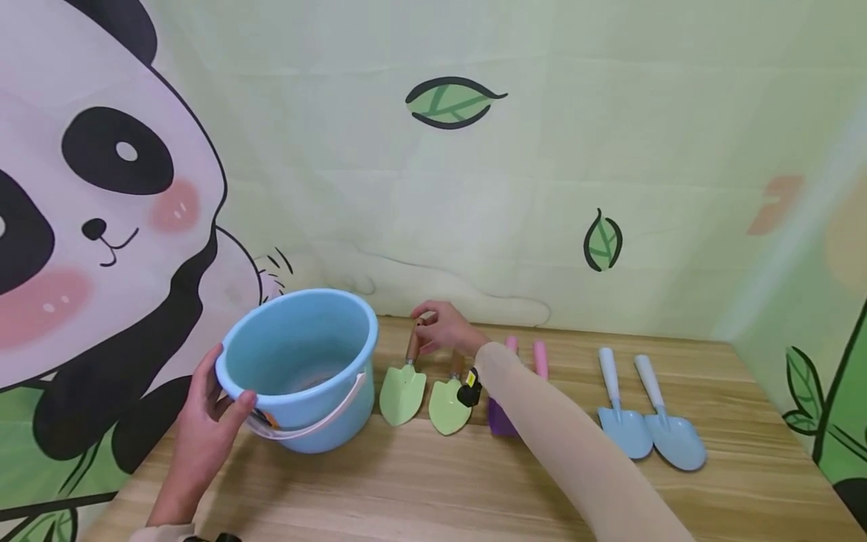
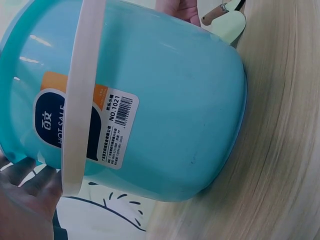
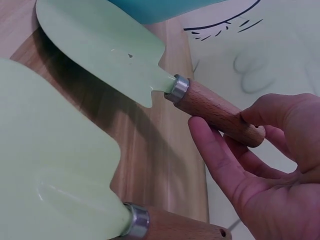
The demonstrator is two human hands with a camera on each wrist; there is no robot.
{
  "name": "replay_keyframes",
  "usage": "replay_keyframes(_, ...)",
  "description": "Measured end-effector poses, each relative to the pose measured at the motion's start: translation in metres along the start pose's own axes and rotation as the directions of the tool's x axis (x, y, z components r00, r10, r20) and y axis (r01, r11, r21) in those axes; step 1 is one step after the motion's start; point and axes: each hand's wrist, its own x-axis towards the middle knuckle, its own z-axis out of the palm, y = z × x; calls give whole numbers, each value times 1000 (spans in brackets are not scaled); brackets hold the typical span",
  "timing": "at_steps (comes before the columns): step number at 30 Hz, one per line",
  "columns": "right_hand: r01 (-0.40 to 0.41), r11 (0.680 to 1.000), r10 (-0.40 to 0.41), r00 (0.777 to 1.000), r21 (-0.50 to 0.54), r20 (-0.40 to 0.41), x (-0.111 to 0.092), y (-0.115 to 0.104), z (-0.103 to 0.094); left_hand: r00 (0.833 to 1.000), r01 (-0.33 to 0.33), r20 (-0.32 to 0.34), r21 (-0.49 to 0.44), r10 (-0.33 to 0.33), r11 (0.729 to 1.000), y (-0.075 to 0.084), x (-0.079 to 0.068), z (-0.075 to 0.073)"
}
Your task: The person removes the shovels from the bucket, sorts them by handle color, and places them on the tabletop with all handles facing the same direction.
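My left hand (image 1: 206, 421) grips the rim of a light blue bucket (image 1: 318, 418), thumb outside near the white handle. In the left wrist view the bucket's label (image 2: 117, 127) shows behind that white handle (image 2: 82, 100). With thumb and fingers, my right hand (image 1: 443, 327) pinches the brown wooden handle (image 3: 215, 107) of a pale green trowel (image 1: 403, 395) just right of the bucket. Its blade points toward the front of the table. A second pale green trowel (image 1: 450, 406) lies beside it, partly hidden under my right wrist.
Two pink-handled tools (image 1: 539, 360) with purple showing lie behind my right forearm. Farther right are two light blue shovels (image 1: 626, 433), (image 1: 677, 444) with their blades overlapping. The wooden table (image 1: 379, 497) meets a panda-printed backdrop (image 1: 474, 188) at its back edge.
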Motion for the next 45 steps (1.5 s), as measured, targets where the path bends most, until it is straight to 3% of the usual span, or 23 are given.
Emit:
replay_keyframes(11,-91,995,92,995,-51,26,3,12,1,1000,-16,-8,-13,16,1000,-2,-1,1)
replay_keyframes(26,-95,992,97,995,-78,30,4,17,4,1000,2,-5,2,-2,1000,-1,0,1)
replay_keyframes(45,-97,971,108,993,-218,37,4,15,8,1000,19,15,14,-19,1000,0,-1,-1)
